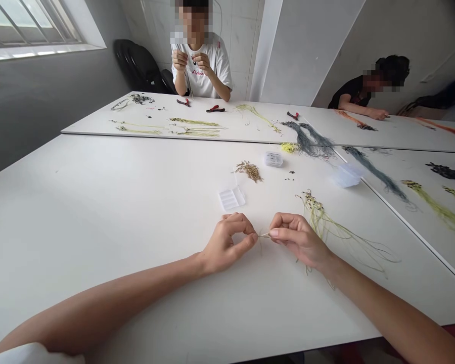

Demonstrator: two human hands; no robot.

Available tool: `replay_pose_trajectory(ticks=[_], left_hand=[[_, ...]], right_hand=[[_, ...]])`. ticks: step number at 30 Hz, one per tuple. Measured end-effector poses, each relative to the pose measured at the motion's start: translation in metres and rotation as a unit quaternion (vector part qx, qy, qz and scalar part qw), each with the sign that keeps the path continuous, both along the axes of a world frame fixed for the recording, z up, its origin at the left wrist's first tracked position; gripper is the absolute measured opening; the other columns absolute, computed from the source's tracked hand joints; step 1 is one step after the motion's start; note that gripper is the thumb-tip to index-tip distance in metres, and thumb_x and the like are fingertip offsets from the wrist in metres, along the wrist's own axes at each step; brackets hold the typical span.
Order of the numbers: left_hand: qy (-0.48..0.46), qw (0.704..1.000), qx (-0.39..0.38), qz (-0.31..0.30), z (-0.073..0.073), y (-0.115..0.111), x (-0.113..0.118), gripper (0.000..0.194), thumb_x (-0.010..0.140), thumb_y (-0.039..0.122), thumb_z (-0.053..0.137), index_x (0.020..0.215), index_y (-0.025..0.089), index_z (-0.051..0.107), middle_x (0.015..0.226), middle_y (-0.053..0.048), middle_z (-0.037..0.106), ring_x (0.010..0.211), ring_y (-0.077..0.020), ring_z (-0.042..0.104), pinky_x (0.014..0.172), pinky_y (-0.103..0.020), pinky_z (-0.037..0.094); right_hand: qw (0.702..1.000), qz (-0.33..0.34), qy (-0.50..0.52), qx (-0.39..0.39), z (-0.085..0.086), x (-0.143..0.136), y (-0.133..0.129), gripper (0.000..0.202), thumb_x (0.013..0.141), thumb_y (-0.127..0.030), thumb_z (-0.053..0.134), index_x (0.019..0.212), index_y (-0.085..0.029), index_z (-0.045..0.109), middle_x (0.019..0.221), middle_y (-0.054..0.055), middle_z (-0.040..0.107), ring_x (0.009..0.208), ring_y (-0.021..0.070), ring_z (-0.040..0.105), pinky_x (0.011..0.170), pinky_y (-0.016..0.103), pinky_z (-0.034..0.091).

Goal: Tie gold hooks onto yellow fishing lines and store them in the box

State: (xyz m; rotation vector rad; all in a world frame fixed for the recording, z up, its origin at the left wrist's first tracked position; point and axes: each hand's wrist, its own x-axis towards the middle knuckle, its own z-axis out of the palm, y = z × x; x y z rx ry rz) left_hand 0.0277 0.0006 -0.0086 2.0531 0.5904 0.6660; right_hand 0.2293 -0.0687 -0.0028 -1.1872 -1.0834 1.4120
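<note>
Above the white table, my left hand (233,240) pinches a thin pale-yellow cord (264,235) between thumb and forefinger. My right hand (298,237) also has its fingertips closed on it, a short way to the right; a loose end hangs down between the hands. Whether a small piece sits on the cord inside the fingers is too fine to tell. Beside my right hand lies a bundle of yellow-green cords (326,217) with dark tips. Beyond my hands are an open clear plastic compartment box (231,198) and a heap of small gold hook-like pieces (250,171).
Farther back stand a closed clear box (273,160), a stack of clear plastic (347,175) and grey cord bundles (309,139). Red-handled pliers (215,109) lie on the far table near a person in a white shirt (200,65). Another person (364,93) leans over at right.
</note>
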Motion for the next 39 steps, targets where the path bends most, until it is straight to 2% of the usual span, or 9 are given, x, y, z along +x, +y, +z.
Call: replay_pose_trajectory(ticks=[5, 9, 13, 18, 21, 24, 28, 32, 39], left_hand=[[0.007, 0.999, 0.007, 0.046, 0.001, 0.001, 0.001, 0.021, 0.091, 0.028, 0.052, 0.075, 0.019, 0.063, 0.083, -0.002, 0.063, 0.081, -0.0171, 0.058, 0.087, -0.036, 0.038], [-0.016, 0.998, -0.009, 0.056, 0.002, 0.001, 0.001, 0.023, 0.092, 0.027, 0.05, 0.074, 0.018, 0.062, 0.082, -0.002, 0.062, 0.08, -0.0162, 0.058, 0.085, -0.034, 0.04], [-0.004, 0.999, -0.016, 0.05, 0.001, 0.002, 0.001, 0.023, 0.092, 0.027, 0.051, 0.074, 0.018, 0.062, 0.082, -0.002, 0.063, 0.081, -0.0165, 0.058, 0.086, -0.035, 0.04], [0.025, 0.999, 0.006, 0.026, -0.001, 0.003, 0.0, 0.018, 0.09, 0.032, 0.054, 0.087, 0.022, 0.069, 0.093, -0.003, 0.068, 0.091, -0.02, 0.059, 0.091, -0.038, 0.036], [0.028, 0.999, 0.018, 0.023, -0.001, 0.003, 0.0, 0.019, 0.091, 0.032, 0.054, 0.084, 0.022, 0.068, 0.089, -0.002, 0.068, 0.088, -0.0195, 0.059, 0.092, -0.039, 0.034], [0.024, 0.999, 0.012, 0.026, -0.001, 0.002, 0.0, 0.018, 0.091, 0.03, 0.053, 0.081, 0.022, 0.066, 0.087, -0.002, 0.067, 0.086, -0.0186, 0.058, 0.092, -0.039, 0.033], [0.031, 0.999, 0.012, -0.007, 0.0, 0.002, 0.0, 0.017, 0.09, 0.025, 0.053, 0.077, 0.021, 0.064, 0.084, 0.0, 0.066, 0.083, -0.0174, 0.056, 0.092, -0.039, 0.031], [0.046, 0.999, 0.017, -0.009, 0.0, 0.0, 0.0, 0.016, 0.089, 0.022, 0.053, 0.077, 0.021, 0.063, 0.082, 0.0, 0.065, 0.082, -0.0171, 0.055, 0.091, -0.039, 0.03], [0.03, 0.998, 0.017, 0.045, -0.002, -0.001, 0.001, 0.016, 0.09, 0.025, 0.052, 0.079, 0.02, 0.061, 0.082, 0.0, 0.063, 0.082, -0.0167, 0.055, 0.091, -0.038, 0.031]], right_hand=[[1.0, -0.024, -0.013, 0.0, 0.001, -0.004, -0.003, 0.023, 0.075, -0.034, 0.073, 0.067, -0.019, 0.057, 0.056, -0.004, 0.039, 0.057, 0.0111, 0.031, 0.057, 0.029, 0.027], [0.999, -0.023, -0.03, -0.022, 0.0, -0.007, -0.003, 0.025, 0.076, -0.037, 0.073, 0.068, -0.019, 0.058, 0.053, -0.006, 0.033, 0.055, 0.0101, 0.027, 0.056, 0.028, 0.024], [0.998, -0.026, -0.052, -0.025, -0.003, -0.008, -0.003, 0.024, 0.078, -0.042, 0.07, 0.077, -0.019, 0.064, 0.053, -0.006, 0.031, 0.055, 0.0105, 0.026, 0.056, 0.028, 0.023], [0.996, -0.024, -0.084, -0.018, -0.007, -0.01, -0.004, 0.029, 0.078, -0.047, 0.069, 0.075, -0.018, 0.066, 0.052, -0.006, 0.031, 0.054, 0.0105, 0.025, 0.054, 0.029, 0.022], [0.995, -0.02, -0.096, -0.011, -0.008, -0.008, -0.004, 0.029, 0.078, -0.047, 0.069, 0.077, -0.018, 0.066, 0.052, -0.007, 0.03, 0.053, 0.01, 0.022, 0.053, 0.028, 0.019], [0.994, 0.013, -0.11, -0.015, -0.007, -0.003, -0.001, 0.028, 0.077, -0.046, 0.07, 0.079, -0.018, 0.067, 0.053, -0.006, 0.033, 0.052, 0.0097, 0.023, 0.052, 0.028, 0.018], [0.994, 0.049, -0.097, -0.016, -0.005, 0.002, 0.001, 0.024, 0.08, -0.041, 0.068, 0.077, -0.018, 0.064, 0.057, -0.005, 0.039, 0.054, 0.0098, 0.026, 0.053, 0.028, 0.02], [0.993, 0.03, -0.113, 0.011, -0.002, 0.0, -0.002, 0.021, 0.083, -0.038, 0.064, 0.075, -0.018, 0.06, 0.058, -0.005, 0.038, 0.053, 0.0097, 0.025, 0.052, 0.028, 0.019], [0.978, -0.042, -0.189, 0.08, 0.0, -0.013, -0.013, 0.019, 0.088, -0.035, 0.06, 0.079, -0.018, 0.061, 0.052, -0.006, 0.035, 0.051, 0.0098, 0.027, 0.051, 0.027, 0.023]])
